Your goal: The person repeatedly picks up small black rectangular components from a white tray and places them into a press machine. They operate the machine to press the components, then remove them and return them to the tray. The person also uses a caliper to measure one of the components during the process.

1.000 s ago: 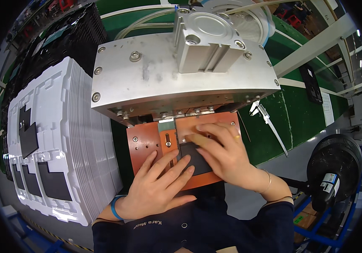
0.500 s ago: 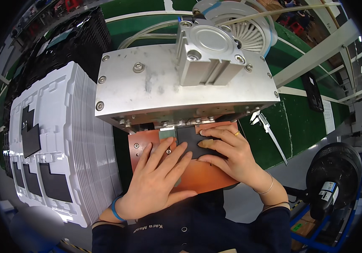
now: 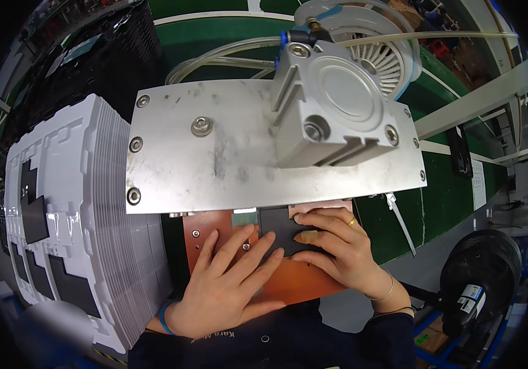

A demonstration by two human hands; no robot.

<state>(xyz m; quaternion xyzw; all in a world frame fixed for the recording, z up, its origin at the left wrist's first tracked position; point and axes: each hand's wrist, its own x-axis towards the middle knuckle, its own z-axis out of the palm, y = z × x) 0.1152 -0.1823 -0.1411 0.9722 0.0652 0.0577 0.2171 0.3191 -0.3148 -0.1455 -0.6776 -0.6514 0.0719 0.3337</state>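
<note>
A thin black sheet piece (image 3: 271, 220) lies flat on the orange-brown fixture plate (image 3: 304, 281), its far part reaching toward the metal press block. My right hand (image 3: 350, 249) rests on the piece's right side, fingertips and thumb apart and pressing from above. Across the plate's left part, my left hand (image 3: 224, 289) is spread, with some fingertips at the piece's left edge. Nothing is gripped in it. Beside those fingers a small green patch (image 3: 244, 219) shows on the plate. The silver press block (image 3: 233, 154) overhangs the plate's far edge and hides what lies beneath.
On top of the press is a square metal cylinder (image 3: 344, 104) with air tubing. To the left, stacked white trays (image 3: 61, 184) hold black cut pieces (image 3: 35, 220). A caliper (image 3: 402, 224) lies on the green table (image 3: 378, 230) at right, with a black fan (image 3: 482, 277) nearer me.
My view has shifted, so the press looks larger and covers more of the plate's far edge. Both hands stay at nearly the same places on the plate and black piece.
</note>
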